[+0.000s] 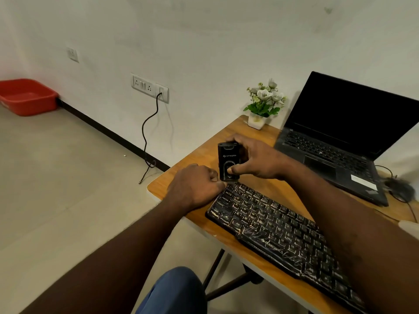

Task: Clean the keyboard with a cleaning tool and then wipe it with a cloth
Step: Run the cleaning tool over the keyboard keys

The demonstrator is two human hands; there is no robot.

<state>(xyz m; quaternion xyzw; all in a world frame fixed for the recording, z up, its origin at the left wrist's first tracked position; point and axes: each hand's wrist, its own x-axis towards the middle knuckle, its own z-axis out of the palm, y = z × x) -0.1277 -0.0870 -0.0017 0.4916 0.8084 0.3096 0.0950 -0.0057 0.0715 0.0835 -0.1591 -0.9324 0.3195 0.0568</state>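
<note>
Head view, steeply down over desk (188,168)

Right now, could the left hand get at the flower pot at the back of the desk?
Probably not directly: the right hand, holding the black cleaning tool upright, sits between the left hand and the flower pot. It would need to go around.

We can't see the keyboard (278,232) end under the right arm, the laptop (344,141) runs off frame, and the mouse (400,188) is just blur.
</note>
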